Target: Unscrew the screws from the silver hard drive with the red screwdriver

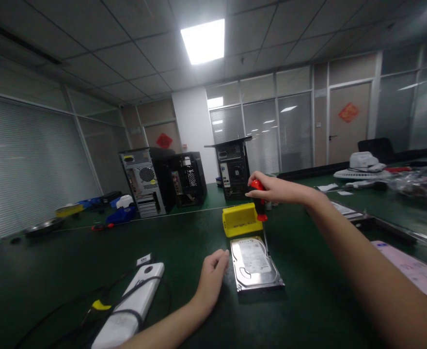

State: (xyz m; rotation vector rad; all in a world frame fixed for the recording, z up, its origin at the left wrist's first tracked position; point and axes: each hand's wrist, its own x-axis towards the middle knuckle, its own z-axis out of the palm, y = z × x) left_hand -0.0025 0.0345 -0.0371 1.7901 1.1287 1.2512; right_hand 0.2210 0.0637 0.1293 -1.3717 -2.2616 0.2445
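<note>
A silver hard drive (pixel 251 261) lies flat on the green table, its label side up. Above its far right edge, my right hand (pixel 262 186) is closed around the red and black handle of a screwdriver (pixel 260 209). The shaft points down and its tip meets the drive's right edge, though exact contact is hard to see. My left hand (pixel 213 271) rests on the table with curled fingers, by the drive's left side. Whatever its fingers may hold is hidden. Just behind the drive stands a yellow bin (pixel 240 220) with small dark pieces inside.
A white power strip (pixel 136 300) with black cable lies at the left front. Computer cases (pixel 144 179) stand at the back, one with its panel (pixel 231 141) on top. On the right are a metal rail (pixel 391 228), a pink sheet (pixel 413 269) and plastic bags (pixel 424 186).
</note>
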